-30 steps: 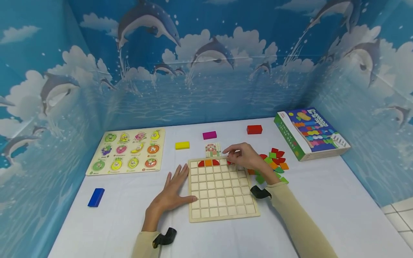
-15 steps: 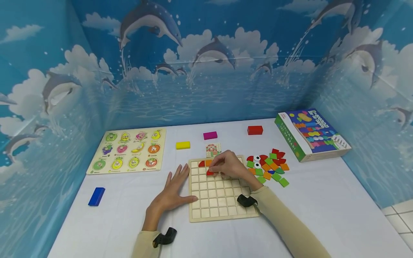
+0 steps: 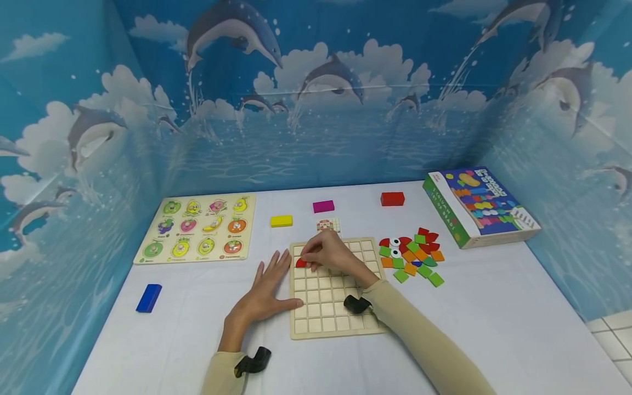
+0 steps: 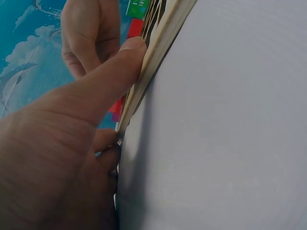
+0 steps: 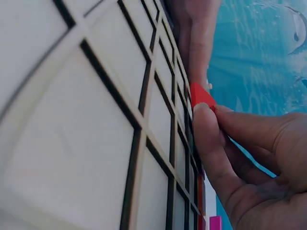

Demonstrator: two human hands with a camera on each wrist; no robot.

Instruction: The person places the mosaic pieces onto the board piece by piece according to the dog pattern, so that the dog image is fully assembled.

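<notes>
My right hand (image 3: 333,254) pinches a red, curved-edged tile (image 3: 300,263) between thumb and fingertips. In the head view the tile is over the left column of the wooden grid board (image 3: 340,296), near its top. The right wrist view shows the red tile (image 5: 201,96) close at the board's surface. My left hand (image 3: 261,293) lies with fingers spread along the board's left edge, its thumb on the rim. The tiles in the board's top row are mostly hidden behind my right hand. A small pattern card (image 3: 334,224) lies just beyond the board.
Loose green, orange and red tiles (image 3: 412,256) lie right of the board. A game box (image 3: 481,206) stands at back right, a fruit puzzle board (image 3: 195,227) at left. Yellow (image 3: 281,221), magenta (image 3: 323,206), red (image 3: 392,198) and blue (image 3: 148,298) blocks sit around.
My right hand has moved left across the board from the right part of the top row, carrying the red tile to the left column. My left hand has stayed in place.
</notes>
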